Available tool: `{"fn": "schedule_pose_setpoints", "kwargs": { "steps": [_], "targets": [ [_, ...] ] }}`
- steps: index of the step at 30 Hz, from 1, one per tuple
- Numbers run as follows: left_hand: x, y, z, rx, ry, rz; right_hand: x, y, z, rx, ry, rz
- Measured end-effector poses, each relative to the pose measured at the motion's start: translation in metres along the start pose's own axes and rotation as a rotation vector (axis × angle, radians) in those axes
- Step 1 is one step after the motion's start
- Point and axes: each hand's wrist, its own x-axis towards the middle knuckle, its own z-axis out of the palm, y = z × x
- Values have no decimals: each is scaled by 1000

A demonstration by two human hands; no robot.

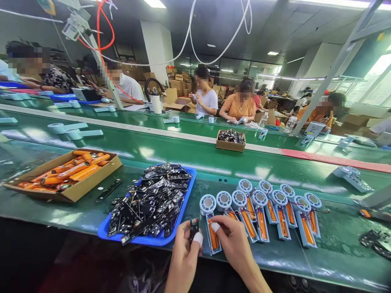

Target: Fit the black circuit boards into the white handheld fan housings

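My left hand (186, 254) pinches a small black circuit board (194, 228) upright between thumb and fingers, at the near edge of the green bench. My right hand (233, 240) rests beside it, its fingertips on the nearest white fan housing with an orange battery (211, 228). White tape wraps one fingertip on each hand. Several more of these fan housings (275, 207) lie in a row to the right. A blue tray (183, 203) heaped with black circuit boards sits just left of my hands.
A cardboard box of orange batteries (65, 173) stands at the left. A small box of black parts (231, 141) sits on the green conveyor (171, 148). Several people work along the far side. Loose boards (377, 242) lie at the right.
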Motion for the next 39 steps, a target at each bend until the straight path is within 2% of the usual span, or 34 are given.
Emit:
{"fn": "schedule_pose_setpoints", "kwargs": {
  "steps": [4, 8, 10, 12, 16, 19, 21, 25, 27, 29, 31, 34, 39],
  "targets": [
    [1, 9, 1, 161, -65, 51, -6, -2, 0, 286, -50, 180],
    [10, 31, 2, 203, -243, 161, -9, 0, -6, 493, -93, 249],
    [13, 34, 3, 207, -266, 150, -13, 2, -10, 466, -58, 264],
    [14, 33, 4, 185, -263, 61, -19, 1, -12, 362, -44, 250],
    [16, 28, 8, 112, -294, -113, -29, -9, -14, 123, -76, 132],
    [18, 26, 7, 153, -319, -136, -30, -12, -13, 118, -73, 112],
    [18, 25, 5, 204, -293, -108, -30, -8, -13, 48, -48, 79],
    [14, 22, 1, 269, -133, 52, -35, -2, -14, -448, 90, -122],
    [9, 23, 1, 250, -72, 76, -39, -7, -13, -570, 107, -228],
    [4, 24, 2, 193, -43, 29, -38, -16, -11, -518, 60, -322],
    [2, 24, 1, 140, -22, -29, -32, -22, -9, -437, -61, -390],
    [0, 22, -2, 102, 28, -65, -18, -17, -5, -382, -238, -392],
    [-3, 21, -7, 34, 13, -83, -9, 6, -1, -141, -229, -292]
  ]
}}
